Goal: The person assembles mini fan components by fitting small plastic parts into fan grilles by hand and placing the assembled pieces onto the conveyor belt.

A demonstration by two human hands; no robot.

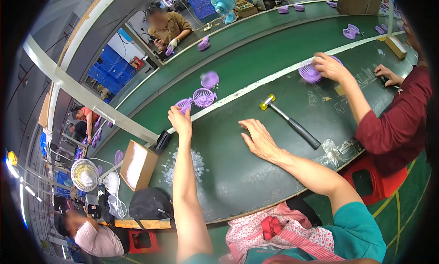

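At the belt's near edge my left hand [181,122] is closed on a purple slotted fan part [184,104], its fingers partly covering it. Beside it lie a round purple fan grille [204,97] and another purple fan part [210,80], both on the green conveyor belt. My right hand [259,138] is over the dark green workbench [242,181], palm down with fingers stretched out and nothing in it. A mallet [296,126] with yellow faces and a black grip lies to its right. Small clear plastic pieces [196,165] are heaped near my left forearm.
A cardboard box [138,165] of clear pieces and a black bag [150,203] stand at the bench's left. At right, a co-worker in a maroon sleeve [388,122] holds a purple fan part [311,72] over the belt edge. A metal post [87,95] rises at left.
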